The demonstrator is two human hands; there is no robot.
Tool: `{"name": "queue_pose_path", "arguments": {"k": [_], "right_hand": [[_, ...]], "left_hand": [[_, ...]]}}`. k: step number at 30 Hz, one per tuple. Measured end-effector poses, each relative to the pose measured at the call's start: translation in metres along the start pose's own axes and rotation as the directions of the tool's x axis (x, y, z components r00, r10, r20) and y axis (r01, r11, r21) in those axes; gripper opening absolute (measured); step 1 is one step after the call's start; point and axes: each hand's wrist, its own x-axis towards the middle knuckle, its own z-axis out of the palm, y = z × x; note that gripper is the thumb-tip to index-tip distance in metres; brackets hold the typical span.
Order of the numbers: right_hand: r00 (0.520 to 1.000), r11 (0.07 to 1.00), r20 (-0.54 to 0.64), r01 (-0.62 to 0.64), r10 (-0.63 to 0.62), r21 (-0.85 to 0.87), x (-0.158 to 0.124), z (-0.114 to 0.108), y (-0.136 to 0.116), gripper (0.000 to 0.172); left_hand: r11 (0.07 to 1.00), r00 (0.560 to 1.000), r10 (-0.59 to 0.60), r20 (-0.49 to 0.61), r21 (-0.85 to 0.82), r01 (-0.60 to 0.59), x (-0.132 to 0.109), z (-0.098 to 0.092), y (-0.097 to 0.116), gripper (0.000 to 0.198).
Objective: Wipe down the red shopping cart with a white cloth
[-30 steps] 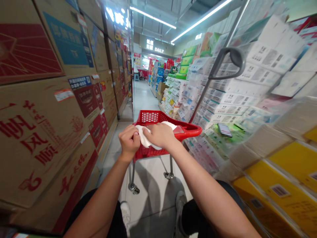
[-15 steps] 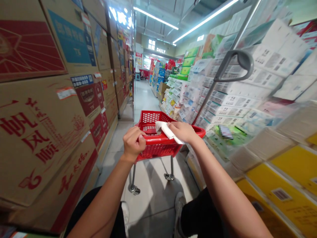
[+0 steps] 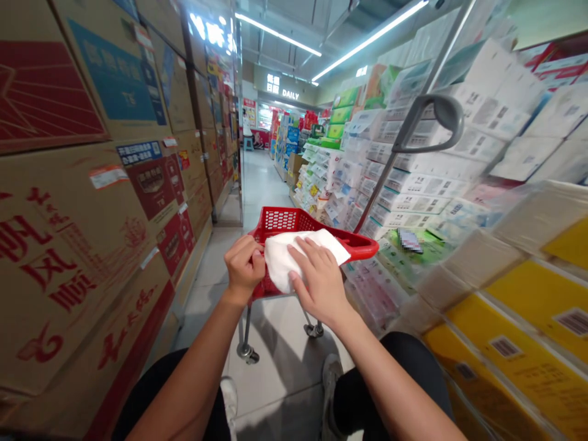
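Observation:
A red plastic shopping cart (image 3: 282,219) with a perforated basket stands on the floor before me on thin metal legs with casters. My left hand (image 3: 244,262) is closed around the left end of its near red rim. A white cloth (image 3: 278,254), possibly a paper wipe, lies spread over the middle of that rim and hides most of it. On top of the cloth, my right hand (image 3: 316,278) rests flat with its fingers spread. The rim's right end (image 3: 365,246) shows beyond the cloth.
Stacked cardboard cartons (image 3: 78,226) line the left side. Packs of tissue (image 3: 422,184) and yellow packages (image 3: 509,343) crowd the right. A grey D-shaped handle (image 3: 452,125) on a slanted metal pole rises at the cart's right. A tiled aisle (image 3: 264,174) runs ahead.
The cloth, bunched under my right hand on the rim before, is now spread wider and further left. My right hand has moved left and down and flattened; my left hand keeps its hold.

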Motion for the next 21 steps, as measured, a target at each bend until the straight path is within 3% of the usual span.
{"name": "queue_pose_path", "arguments": {"k": [6,13,17,19,21], "right_hand": [[0.978,1.000,0.207,0.004,-0.006,0.009,0.050,-0.008,-0.008,0.047],[0.836,0.968,0.498,-0.249,0.230,-0.029,0.091,-0.011,0.043,0.064],[0.803,0.925,0.465,-0.364,0.373,-0.113,0.085,-0.014,0.070,0.066],[0.832,0.922,0.401,-0.369,0.384,-0.117,0.073,-0.017,0.074,0.061],[0.891,0.935,0.285,-0.339,0.354,-0.104,0.056,-0.017,0.073,0.055]], "left_hand": [[0.999,0.999,0.020,0.033,-0.045,-0.018,0.005,0.001,0.003,0.029],[0.995,0.994,0.094,0.061,-0.051,-0.091,0.006,-0.002,0.003,0.019],[0.996,0.996,0.090,0.028,0.010,-0.090,0.004,-0.003,0.002,0.015],[0.995,0.996,0.090,0.021,0.038,-0.090,0.003,-0.003,0.001,0.015],[0.995,0.997,0.078,0.019,0.059,-0.079,0.002,-0.003,-0.001,0.015]]}}
